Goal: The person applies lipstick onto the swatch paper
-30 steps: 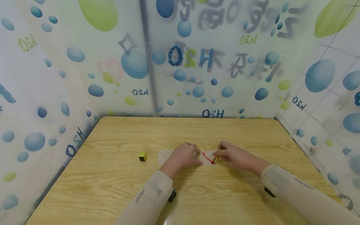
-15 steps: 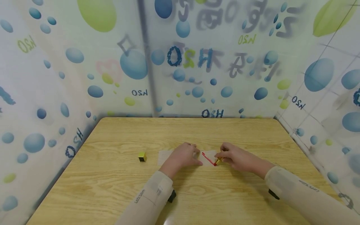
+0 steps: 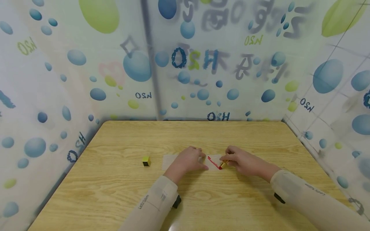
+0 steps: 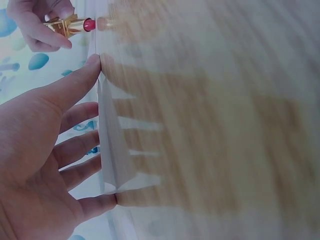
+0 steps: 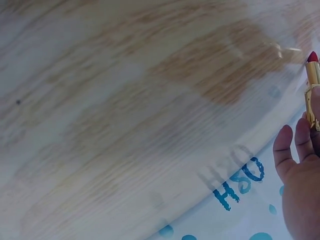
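Right hand (image 3: 242, 162) pinching a gold lipstick (image 4: 74, 25), red tip (image 4: 89, 25) at the near end of a red line (image 3: 214, 162) on a pale strip (image 3: 169, 161), left hand (image 3: 188, 159) fingers spread on the strip, gold-and-black block (image 3: 146, 161) farther left on the wooden worktop (image 3: 115, 183)

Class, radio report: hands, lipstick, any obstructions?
Left hand: touching paper strip. Right hand: gripping lipstick, tip at near end of red line. No obstruction seen.
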`<state>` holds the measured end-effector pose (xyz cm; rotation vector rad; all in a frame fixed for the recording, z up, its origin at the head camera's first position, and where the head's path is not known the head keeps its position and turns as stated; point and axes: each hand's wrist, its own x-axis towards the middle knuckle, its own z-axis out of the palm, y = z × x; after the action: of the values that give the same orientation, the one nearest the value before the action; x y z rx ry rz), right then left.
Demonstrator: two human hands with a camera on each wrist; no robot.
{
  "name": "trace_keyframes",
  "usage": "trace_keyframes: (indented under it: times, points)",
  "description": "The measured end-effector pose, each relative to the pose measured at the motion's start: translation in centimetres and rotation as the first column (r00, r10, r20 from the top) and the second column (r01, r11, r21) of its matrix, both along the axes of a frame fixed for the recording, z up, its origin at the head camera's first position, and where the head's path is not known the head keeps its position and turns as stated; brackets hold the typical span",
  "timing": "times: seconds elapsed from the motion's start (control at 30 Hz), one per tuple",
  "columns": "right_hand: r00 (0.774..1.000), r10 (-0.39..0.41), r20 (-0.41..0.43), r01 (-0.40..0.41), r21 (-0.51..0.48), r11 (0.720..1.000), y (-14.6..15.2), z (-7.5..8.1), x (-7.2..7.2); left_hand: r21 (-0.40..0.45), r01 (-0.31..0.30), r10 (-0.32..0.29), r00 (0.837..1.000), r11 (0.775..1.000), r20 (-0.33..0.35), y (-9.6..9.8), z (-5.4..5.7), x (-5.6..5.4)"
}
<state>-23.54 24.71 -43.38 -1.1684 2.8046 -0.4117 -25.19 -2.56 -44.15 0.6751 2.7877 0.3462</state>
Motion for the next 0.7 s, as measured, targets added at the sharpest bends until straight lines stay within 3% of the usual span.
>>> trace_keyframes:
  times: [0.33,0.7]
  points:
    - [0.999,-0.023,0.035,0.023,0.001,1.000,-0.4,-0.1,-0.5,0.000,-0.003,0.003,1.000,1.000,-0.003,0.0,-0.2,-0.1]
    - [1.000,-0.018,-0.003,0.018,0.000,1.000,-1.1,-0.3,-1.1,-0.006,0.007,-0.007,1.000,1.000,-0.021,0.0,-0.1,0.0]
